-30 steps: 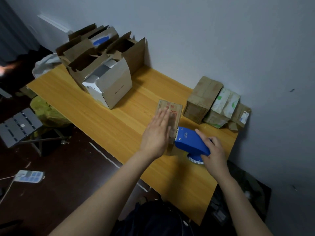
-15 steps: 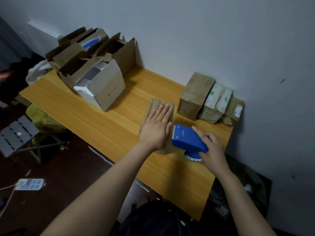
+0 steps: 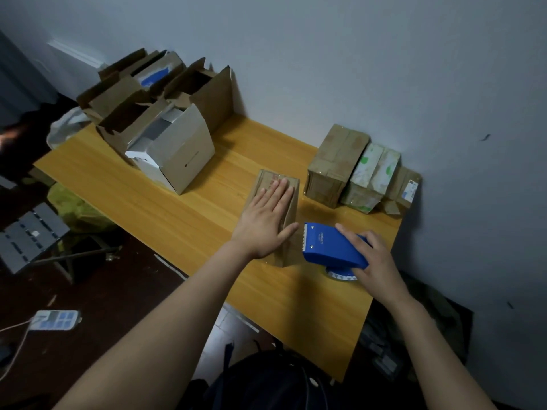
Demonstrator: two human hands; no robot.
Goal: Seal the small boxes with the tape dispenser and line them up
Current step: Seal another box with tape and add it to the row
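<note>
Left hand [image 3: 266, 220] lies flat, fingers straight, on top of the small box [image 3: 291, 207] at mid-table [image 3: 177, 208]. It now sits nearer the box's far end than a second ago, consistent with smoothing a strip down

Right hand [image 3: 376, 261] grips the blue tape dispenser [image 3: 328, 247], fingers wrapped over its body. The toothed edge was against the box's near end; it now stands just clear of it, to the right

Tape itself is too faint to confirm, but probably cut

Judgement: this seal is finished or nearly so. The next step is to move the box to the row of three sealed boxes [image 3: 334, 164] by the wall. Open boxes [image 3: 165, 119] at far left are still to do
</note>
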